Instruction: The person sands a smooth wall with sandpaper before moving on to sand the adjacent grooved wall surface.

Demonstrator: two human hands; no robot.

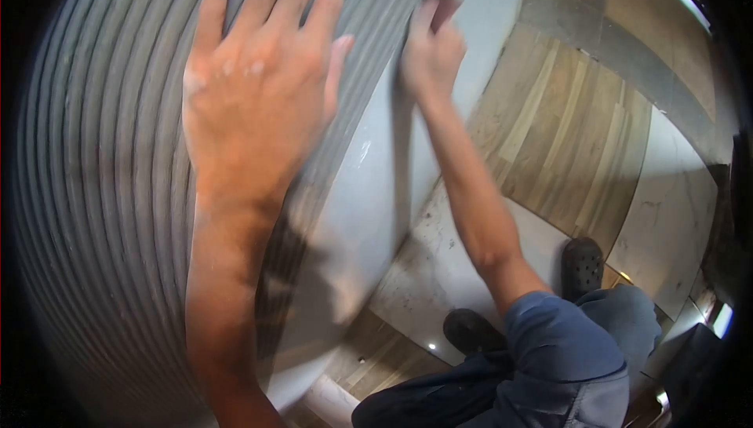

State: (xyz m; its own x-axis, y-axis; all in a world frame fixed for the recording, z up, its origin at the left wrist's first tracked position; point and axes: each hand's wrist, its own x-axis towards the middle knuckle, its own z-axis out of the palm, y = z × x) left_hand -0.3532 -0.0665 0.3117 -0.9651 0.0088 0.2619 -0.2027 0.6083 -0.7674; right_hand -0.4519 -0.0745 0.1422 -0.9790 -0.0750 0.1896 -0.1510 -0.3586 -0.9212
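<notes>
A grey ribbed panel (118,114) with long parallel ridges fills the left of the view. My left hand (263,91) lies over it, back of the hand up and fingers spread, holding nothing. At the panel's right edge, where the ridges meet a smooth whitish surface (357,185), my right hand (433,55) is closed with its fingers curled. A small dark patch shows by its fingertips. What it grips, if anything, is blurred and cannot be made out.
Wood-look flooring (565,122) and marble-patterned white tiles (427,271) lie below on the right. My dark clogs (582,267) stand on the floor near the tiles. A greyish strip (627,51) runs along the upper right.
</notes>
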